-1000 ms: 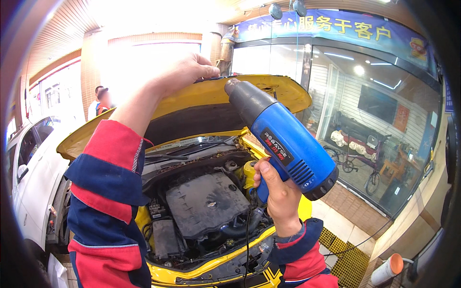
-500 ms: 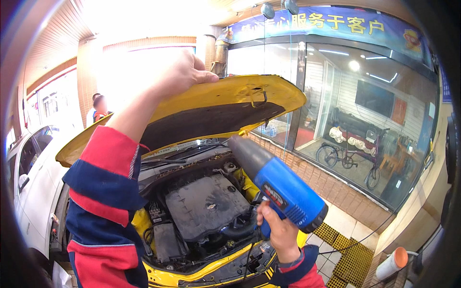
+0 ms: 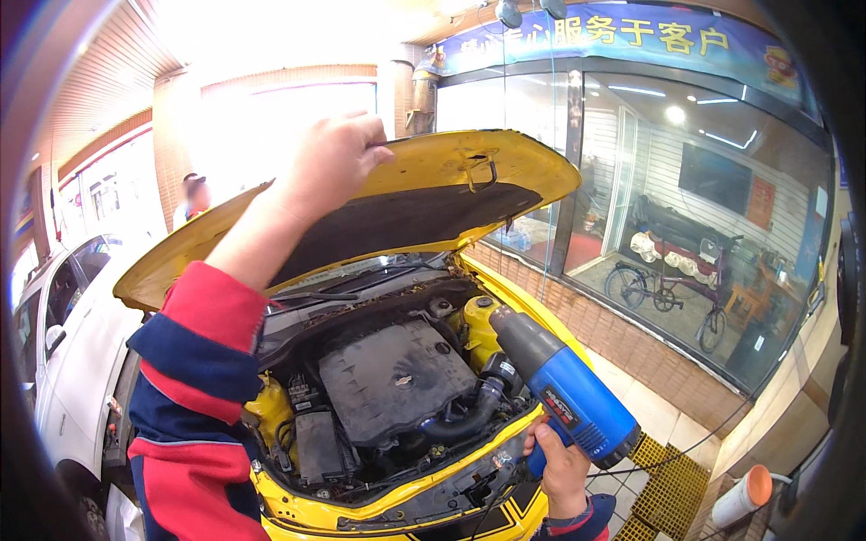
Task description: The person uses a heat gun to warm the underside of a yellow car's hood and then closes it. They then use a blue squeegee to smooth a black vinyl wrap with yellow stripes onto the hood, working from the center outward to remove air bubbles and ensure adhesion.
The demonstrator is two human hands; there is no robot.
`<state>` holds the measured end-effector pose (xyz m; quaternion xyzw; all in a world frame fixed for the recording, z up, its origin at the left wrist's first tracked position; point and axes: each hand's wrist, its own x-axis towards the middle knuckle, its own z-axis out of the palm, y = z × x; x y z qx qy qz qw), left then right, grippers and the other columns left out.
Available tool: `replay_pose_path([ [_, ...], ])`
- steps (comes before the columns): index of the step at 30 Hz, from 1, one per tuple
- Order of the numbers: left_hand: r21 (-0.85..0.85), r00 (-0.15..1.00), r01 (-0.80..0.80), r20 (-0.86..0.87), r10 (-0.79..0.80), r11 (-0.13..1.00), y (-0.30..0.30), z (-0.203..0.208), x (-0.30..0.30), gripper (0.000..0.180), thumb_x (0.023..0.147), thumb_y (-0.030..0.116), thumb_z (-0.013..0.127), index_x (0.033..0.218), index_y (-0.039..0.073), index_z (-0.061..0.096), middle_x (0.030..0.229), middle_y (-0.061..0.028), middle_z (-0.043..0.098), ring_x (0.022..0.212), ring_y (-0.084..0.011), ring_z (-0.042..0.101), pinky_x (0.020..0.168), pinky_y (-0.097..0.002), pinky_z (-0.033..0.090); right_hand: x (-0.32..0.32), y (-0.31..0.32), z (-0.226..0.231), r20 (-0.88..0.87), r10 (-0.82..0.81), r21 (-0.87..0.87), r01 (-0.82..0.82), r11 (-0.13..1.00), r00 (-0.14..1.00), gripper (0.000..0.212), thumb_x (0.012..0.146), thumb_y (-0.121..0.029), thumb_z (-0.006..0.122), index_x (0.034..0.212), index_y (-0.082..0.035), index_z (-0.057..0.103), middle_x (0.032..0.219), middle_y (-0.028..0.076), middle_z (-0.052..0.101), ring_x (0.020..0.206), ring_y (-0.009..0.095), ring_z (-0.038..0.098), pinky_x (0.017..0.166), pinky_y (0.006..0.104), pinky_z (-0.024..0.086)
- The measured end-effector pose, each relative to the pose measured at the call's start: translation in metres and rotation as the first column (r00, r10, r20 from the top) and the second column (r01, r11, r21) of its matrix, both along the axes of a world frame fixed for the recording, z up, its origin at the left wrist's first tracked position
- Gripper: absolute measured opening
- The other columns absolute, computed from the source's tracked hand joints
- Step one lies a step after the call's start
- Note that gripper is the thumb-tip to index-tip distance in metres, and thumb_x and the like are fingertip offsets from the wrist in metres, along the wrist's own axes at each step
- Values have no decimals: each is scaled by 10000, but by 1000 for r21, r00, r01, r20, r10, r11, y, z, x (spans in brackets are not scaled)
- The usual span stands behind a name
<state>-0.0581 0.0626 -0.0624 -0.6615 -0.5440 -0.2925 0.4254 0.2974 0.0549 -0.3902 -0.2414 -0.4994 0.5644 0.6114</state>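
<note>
The right hand (image 3: 561, 464) is clamped round the handle of the blue heat gun (image 3: 577, 401), to the right of the black engine cover (image 3: 397, 379); the left hand (image 3: 338, 167) is at the raised yellow hood's (image 3: 433, 171) edge, its grip unclear; if hot, the gun, carelessly tilted, could scorch the intake hose (image 3: 476, 413).
</note>
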Motion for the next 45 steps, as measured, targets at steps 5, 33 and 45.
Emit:
replay_pose_path([
  [5,-264,924,239,356,-136,934,-24,23,-9,294,1022,168,745,1235,-31,779,1146,-162,806,1055,-227,750,939,-366,592,13,-6,-2,-21,4,-4,-4,1000,1000,114,1040,-97,719,1089,4,698,902,74,715,798,172,690,737,329,568],
  [33,159,1000,-9,1,8,987,100,8,86,188,952,187,807,925,5,771,891,-170,741,798,-349,726,768,-446,568,84,55,-44,-15,91,-196,-92,976,996,209,1001,-184,800,1111,-18,735,934,65,743,818,154,723,749,304,597],
  [45,352,984,-41,-147,98,935,108,-6,90,141,943,184,805,943,84,705,889,-106,734,789,-327,732,711,-420,570,100,96,-43,-40,120,-170,-125,977,992,159,1023,-169,776,1081,-27,733,914,43,728,800,133,703,748,291,580],
])
